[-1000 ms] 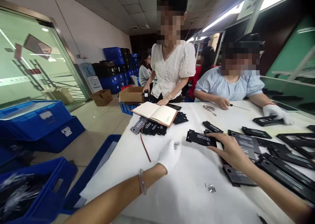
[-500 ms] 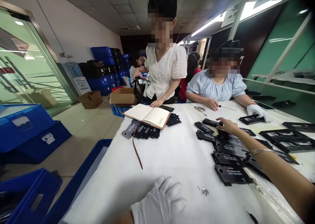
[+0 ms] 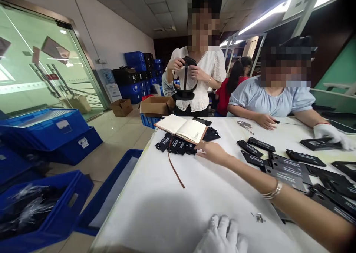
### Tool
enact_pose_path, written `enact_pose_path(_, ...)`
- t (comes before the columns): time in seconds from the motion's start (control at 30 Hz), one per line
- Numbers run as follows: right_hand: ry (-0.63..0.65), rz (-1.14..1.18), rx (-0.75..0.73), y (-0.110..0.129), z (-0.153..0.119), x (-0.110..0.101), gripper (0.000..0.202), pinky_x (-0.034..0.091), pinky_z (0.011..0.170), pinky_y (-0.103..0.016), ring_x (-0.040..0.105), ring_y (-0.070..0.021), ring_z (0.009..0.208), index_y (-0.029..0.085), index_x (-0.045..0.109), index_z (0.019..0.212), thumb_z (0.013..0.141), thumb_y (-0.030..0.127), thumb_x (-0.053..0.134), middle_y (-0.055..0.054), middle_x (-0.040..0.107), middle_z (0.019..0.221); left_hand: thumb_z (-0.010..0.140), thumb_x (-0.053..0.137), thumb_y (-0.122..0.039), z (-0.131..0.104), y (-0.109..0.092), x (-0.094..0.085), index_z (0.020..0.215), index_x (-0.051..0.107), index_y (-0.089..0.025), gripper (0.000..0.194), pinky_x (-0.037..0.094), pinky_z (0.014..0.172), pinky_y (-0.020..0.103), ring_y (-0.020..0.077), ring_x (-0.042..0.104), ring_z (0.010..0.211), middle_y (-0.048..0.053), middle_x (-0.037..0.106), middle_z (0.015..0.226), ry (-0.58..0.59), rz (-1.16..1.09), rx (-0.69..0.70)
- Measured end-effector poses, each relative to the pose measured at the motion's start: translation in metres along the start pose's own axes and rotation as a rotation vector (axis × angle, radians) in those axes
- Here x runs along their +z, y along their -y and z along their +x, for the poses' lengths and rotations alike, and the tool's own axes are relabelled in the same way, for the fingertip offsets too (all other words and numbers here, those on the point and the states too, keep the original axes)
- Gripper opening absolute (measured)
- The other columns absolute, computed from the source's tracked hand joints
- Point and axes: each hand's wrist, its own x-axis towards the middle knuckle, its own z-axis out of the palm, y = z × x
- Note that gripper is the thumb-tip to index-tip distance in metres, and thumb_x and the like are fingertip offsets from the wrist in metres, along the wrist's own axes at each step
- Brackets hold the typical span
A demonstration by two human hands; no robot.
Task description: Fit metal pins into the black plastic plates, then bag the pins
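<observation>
My left hand (image 3: 222, 236), in a white glove, rests at the bottom of the view on the white tabletop, fingers spread and holding nothing. My bare right hand (image 3: 213, 153), with silver bracelets at the wrist, stretches across the table to the left. Its fingertips are at the near right edge of a pile of flat black printed plates (image 3: 176, 145); I see nothing clearly gripped in them. On that pile lies an open notebook (image 3: 183, 129) with a brown ribbon (image 3: 175, 171). More black plates (image 3: 289, 166) lie at the right, partly behind my forearm.
Small metal pieces (image 3: 259, 217) lie near my left hand, and another heap (image 3: 245, 126) farther back. Across the table a standing person holds a black headband-like device (image 3: 185, 79). A seated person's gloved hand (image 3: 332, 134) rests on a black frame. Blue bins (image 3: 52, 208) stand at the left.
My right hand has moved left, from the plates on the right to the pile under the notebook. My view has turned slightly left. The standing person has raised a black device.
</observation>
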Motion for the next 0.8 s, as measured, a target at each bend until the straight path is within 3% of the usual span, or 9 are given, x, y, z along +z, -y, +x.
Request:
enact_pose_path(0.1,-0.013,-0.042,0.046,0.029,0.010,0.024,0.021,0.045,0.070,-0.028,0.062,-0.0238,0.089,0.019,0.064,0.102,0.081,0.020,0.060,-0.010,0.063,0.109,0.082,0.052,-0.032,0.008,-0.016,0.006,0.075,0.065,-0.022,0.017,0.047,0.069,0.038,0.0230,0.061,0.076,0.008,0.068,0.086,0.036,-0.025,-0.085)
enact_pose_path(0.23,-0.045,-0.028,0.093,0.028,0.008,0.035,0.019,0.042,0.067,-0.027,0.062,-0.0222,0.087,0.017,0.063,0.097,0.083,0.010,0.051,-0.011,0.060,0.110,0.082,0.053,-0.032,0.013,-0.016,-0.013,0.089,0.065,-0.026,0.016,0.049,0.065,0.036,0.0232,0.061,0.076,0.007,0.068,0.083,0.177,-0.324,-0.235)
enact_pose_path(0.3,-0.063,0.007,0.118,0.022,0.001,0.034,0.019,0.041,0.067,-0.027,0.061,-0.0218,0.087,0.017,0.063,0.095,0.084,0.011,0.050,-0.009,0.060,0.108,0.082,0.053,-0.035,0.017,0.004,-0.029,0.093,0.065,-0.031,0.017,0.050,0.064,0.033,0.0210,0.062,0.078,0.003,0.068,0.084,0.257,-0.678,-0.299)
enact_pose_path(0.33,-0.073,0.028,0.133,0.019,-0.003,0.033,0.019,0.041,0.067,-0.027,0.061,-0.0216,0.087,0.018,0.063,0.094,0.083,0.011,0.050,-0.008,0.060,0.107,0.082,0.053,-0.038,0.019,0.018,-0.036,0.091,0.066,-0.033,0.017,0.050,0.063,0.031,0.0197,0.062,0.076,0.001,0.068,0.082,0.255,-0.734,-0.318)
enact_pose_path(0.43,-0.103,0.113,0.176,0.013,-0.016,0.028,0.016,0.039,0.066,-0.027,0.060,-0.0197,0.084,0.021,0.064,0.089,0.081,0.013,0.052,-0.004,0.062,0.100,0.081,0.053,-0.042,0.035,0.075,-0.052,0.087,0.067,-0.028,0.021,0.051,0.063,0.029,0.0181,0.062,0.073,0.000,0.067,0.077,0.205,-0.810,-0.447)
enact_pose_path(0.57,-0.137,0.264,0.212,0.014,-0.032,0.022,0.013,0.038,0.065,-0.027,0.057,-0.0175,0.077,0.021,0.063,0.082,0.077,0.013,0.055,-0.001,0.062,0.090,0.083,0.049,-0.033,0.057,0.143,-0.055,0.092,0.066,-0.021,0.022,0.050,0.067,0.024,0.0153,0.062,0.077,0.003,0.067,0.081,0.021,-0.837,-0.784)
enact_pose_path(0.67,-0.176,0.409,0.247,0.015,-0.042,0.017,0.009,0.040,0.068,-0.029,0.056,-0.0179,0.077,0.020,0.062,0.082,0.076,0.016,0.057,-0.002,0.062,0.087,0.083,0.047,-0.024,0.061,0.162,-0.048,0.107,0.060,-0.018,0.028,0.049,0.068,0.023,0.0116,0.059,0.070,0.003,0.064,0.082,-0.058,-0.814,-0.916)
enact_pose_path(0.8,-0.227,0.679,0.346,0.009,-0.049,0.001,0.014,0.043,0.071,-0.031,0.057,-0.0187,0.080,0.018,0.062,0.084,0.077,0.029,0.057,-0.005,0.064,0.085,0.073,0.057,-0.016,0.055,0.157,-0.042,0.113,0.058,-0.021,0.040,0.048,0.073,0.024,0.0099,0.055,0.068,0.002,0.061,0.088,-0.086,-0.793,-0.951)
